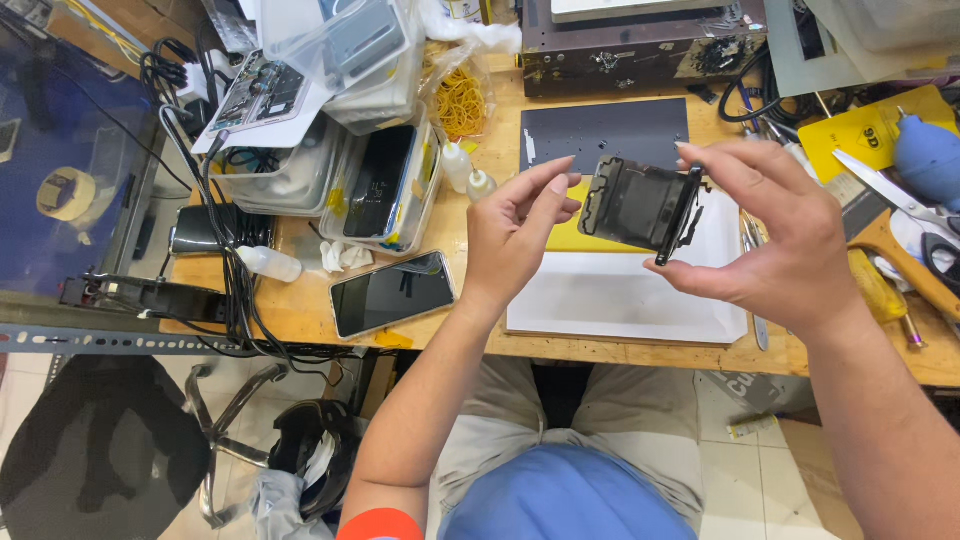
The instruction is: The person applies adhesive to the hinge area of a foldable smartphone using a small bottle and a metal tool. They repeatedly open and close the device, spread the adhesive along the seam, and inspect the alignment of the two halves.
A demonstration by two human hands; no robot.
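Black and thin, a phone frame part [640, 205] was held up over the wooden workbench [300, 300], above a white mat [620, 295]. The right hand [775, 235] pinched it along its right edge, thumb below and fingers curled over the top, closed firmly on the piece. The left hand [515, 225] was beside the part's left edge, its fingers loosely curled and a little apart, the fingertips close to the frame; whether they touched it could not be told. A dark grey mat [605, 130] lay behind the part on the bench.

To the left, a smartphone [392, 293] lay flat with its dark screen up. Beyond it stood stacked clear plastic boxes [385, 190]; one held a dark phone-sized panel, another held coiled black cables. A clear bag of yellow rubber bands [460, 100] sat behind them, with two small squeeze bottles [468, 172] just beside it. Scissors [890, 190] and a blue dust blower [925, 155] lay at the far right
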